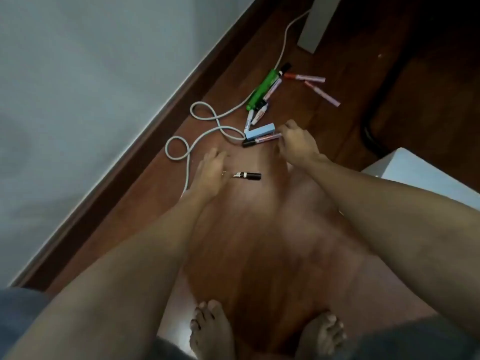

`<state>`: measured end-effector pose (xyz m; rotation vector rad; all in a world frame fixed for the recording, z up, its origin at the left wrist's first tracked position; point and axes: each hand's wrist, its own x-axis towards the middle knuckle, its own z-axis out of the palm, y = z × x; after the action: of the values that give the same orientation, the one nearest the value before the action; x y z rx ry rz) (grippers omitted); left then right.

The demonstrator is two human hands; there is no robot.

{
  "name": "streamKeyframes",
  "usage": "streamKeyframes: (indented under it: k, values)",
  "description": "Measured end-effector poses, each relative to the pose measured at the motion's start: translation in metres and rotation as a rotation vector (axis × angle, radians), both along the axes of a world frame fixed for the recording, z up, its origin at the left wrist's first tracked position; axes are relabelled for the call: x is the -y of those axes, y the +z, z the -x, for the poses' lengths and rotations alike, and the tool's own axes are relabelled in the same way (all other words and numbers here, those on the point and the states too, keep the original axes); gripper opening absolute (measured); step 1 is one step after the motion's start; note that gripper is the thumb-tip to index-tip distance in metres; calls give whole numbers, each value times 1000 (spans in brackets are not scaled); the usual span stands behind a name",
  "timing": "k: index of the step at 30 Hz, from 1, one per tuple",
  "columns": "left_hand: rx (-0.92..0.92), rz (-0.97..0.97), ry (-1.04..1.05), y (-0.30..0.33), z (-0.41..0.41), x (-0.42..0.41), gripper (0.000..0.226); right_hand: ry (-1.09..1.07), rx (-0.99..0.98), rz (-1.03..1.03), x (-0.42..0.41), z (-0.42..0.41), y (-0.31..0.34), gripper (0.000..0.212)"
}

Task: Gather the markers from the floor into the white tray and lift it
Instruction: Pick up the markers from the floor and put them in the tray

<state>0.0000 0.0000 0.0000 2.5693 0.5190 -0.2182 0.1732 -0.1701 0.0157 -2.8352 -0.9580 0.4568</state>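
Observation:
Several markers lie on the wooden floor. A black-capped marker [248,175] lies just right of my left hand [210,172], whose spread fingers are blurred and whose thumb is at the marker's white end. My right hand [296,144] pinches the end of a pink marker with a black cap [262,140], low against the floor beside a light blue block [259,131]. Farther off lie a green marker [261,90], small white markers [255,115] and pink markers [322,93]. The white tray [420,175] shows at the right edge, behind my right forearm.
A grey cable [207,126] loops across the floor left of the markers, beside the skirting board and white wall [78,87]. A grey furniture leg [317,24] stands at the top. My bare feet [265,333] are at the bottom.

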Motion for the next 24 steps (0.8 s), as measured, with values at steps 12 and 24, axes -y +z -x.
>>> streamKeyframes:
  k: [12, 24]
  values:
    - [-87, -26, 36, -35, 10, 22, 18, 57, 62, 62, 2, -10, -42, 32]
    - [-277, 290, 387, 36, -6, 55, 16, -251, -156, 38, 69, 51, 23, 24]
